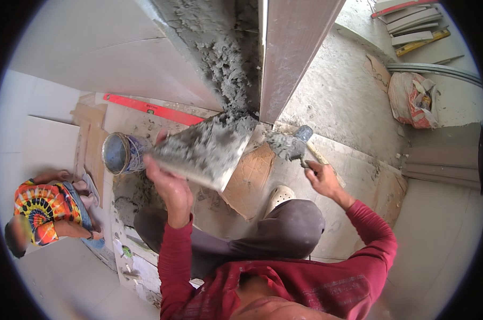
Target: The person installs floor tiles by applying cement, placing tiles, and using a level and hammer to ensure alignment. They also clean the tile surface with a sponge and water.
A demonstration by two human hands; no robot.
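Observation:
My left hand grips the left edge of a pale tile, whose upper face is spread with wet grey mortar. The tile is held tilted, its far corner close to the foot of the wall, where mortar also coats a narrow strip. In my right hand is the handle of a trowel, its blade loaded with mortar and hovering just right of the tile. Behind the trowel lies a mallet with a blue-grey head and light handle.
Left of the tile stands a bucket; a red spirit level lies behind it. Cardboard covers floor before me. A door-frame post rises ahead. Far right are a sack and tile strips. Another person sits at left.

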